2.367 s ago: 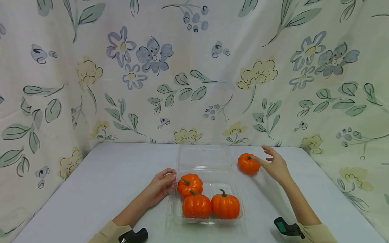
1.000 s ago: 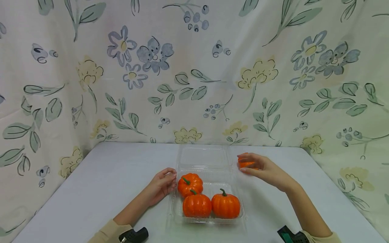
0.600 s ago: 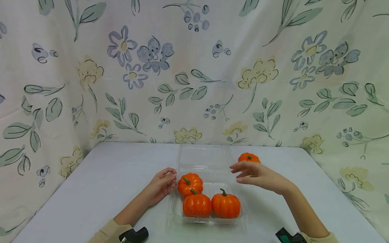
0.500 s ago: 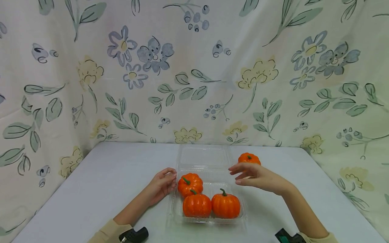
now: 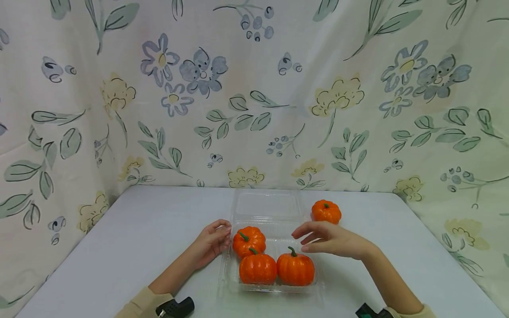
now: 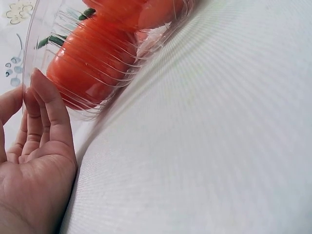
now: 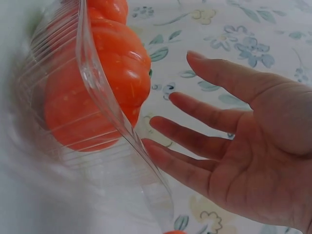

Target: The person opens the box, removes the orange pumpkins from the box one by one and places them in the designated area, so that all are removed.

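Observation:
A clear plastic clamshell container (image 5: 280, 230) lies with its lid (image 5: 266, 206) folded back. Inside it are three small orange pumpkins: one at the back left (image 5: 254, 240), one at the front left (image 5: 257, 270) and one at the front right (image 5: 296, 271). My left hand (image 5: 208, 247) pinches the container's left rim between thumb and fingers, as the left wrist view shows. Fingers spread and holding nothing, my right hand (image 5: 334, 240) hovers by the right rim, above the front-right pumpkin's stem. Behind that hand, a fourth pumpkin (image 5: 326, 210) sits on the table, outside the container.
The white table (image 5: 159, 221) carries the container at its middle. A floral curtain (image 5: 254, 145) hangs behind it and along both sides. Black devices are strapped at the left wrist (image 5: 175, 308) and the right wrist (image 5: 371, 312).
My right hand has left the loose pumpkin and come left and nearer, over the container's right edge; that pumpkin stays at the back right. My left hand and the container have not moved.

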A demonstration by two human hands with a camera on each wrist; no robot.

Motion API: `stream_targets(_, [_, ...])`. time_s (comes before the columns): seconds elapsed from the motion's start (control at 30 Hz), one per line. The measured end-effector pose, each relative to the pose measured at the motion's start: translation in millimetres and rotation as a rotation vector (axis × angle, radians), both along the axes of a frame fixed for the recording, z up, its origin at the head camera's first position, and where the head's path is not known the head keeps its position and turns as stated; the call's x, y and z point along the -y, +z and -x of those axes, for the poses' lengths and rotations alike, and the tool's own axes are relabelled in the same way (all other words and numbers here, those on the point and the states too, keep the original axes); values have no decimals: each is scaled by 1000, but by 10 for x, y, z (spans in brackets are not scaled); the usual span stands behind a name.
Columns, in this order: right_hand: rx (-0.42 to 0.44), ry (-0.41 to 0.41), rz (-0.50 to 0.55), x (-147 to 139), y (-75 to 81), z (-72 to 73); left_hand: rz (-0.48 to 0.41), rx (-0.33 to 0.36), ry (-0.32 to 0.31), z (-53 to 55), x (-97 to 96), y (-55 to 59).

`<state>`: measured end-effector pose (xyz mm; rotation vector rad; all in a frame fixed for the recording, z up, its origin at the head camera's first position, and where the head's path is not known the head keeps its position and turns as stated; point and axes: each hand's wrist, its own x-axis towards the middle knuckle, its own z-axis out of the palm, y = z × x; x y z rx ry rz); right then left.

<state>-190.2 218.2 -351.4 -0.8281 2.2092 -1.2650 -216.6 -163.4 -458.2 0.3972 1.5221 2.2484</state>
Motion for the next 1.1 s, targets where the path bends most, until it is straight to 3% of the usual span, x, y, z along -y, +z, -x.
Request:
stream_targets(0.3, [27,44,16,69,-54,-22,12,15,7,4,4,6])
stream_targets(1.1, [-19,6,-14,259,-160,-71,24,19,8,5,1,15])
